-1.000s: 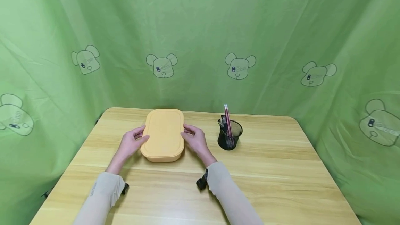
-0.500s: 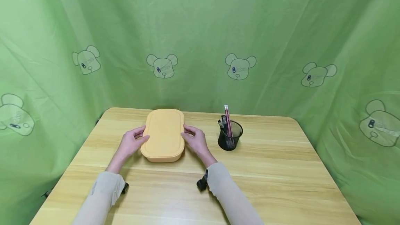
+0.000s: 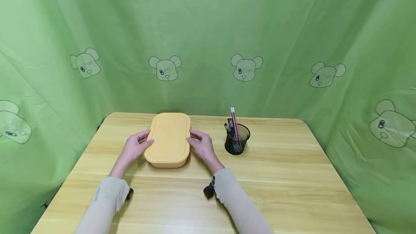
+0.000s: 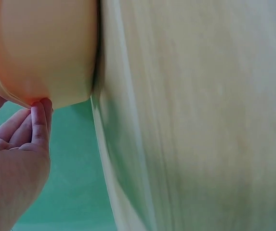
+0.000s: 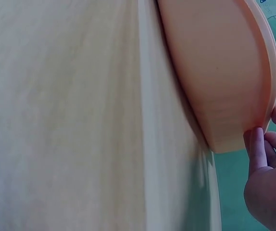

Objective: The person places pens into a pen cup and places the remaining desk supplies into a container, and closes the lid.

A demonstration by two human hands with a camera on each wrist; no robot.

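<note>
A light orange lunch box with a rounded rectangular lid lies on the left part of the wooden table, its long side pointing away from me. My left hand pinches the lid's left rim, thumb on top and fingertips below it. From the opposite side, my right hand grips the right rim in the same way. In the left wrist view, fingertips of the left hand press up under the lip of the box. The right wrist view shows the box's base against the tabletop, with the lid on.
To the right of the box stands a black mesh pen holder with several pens and reddish pencils. The wooden table ends at a green curtain with printed bear heads. Small dark devices sit at both wrists.
The head view has shifted very slightly. Both hands keep the same hold on the box's rim, and the box stays where it was.
</note>
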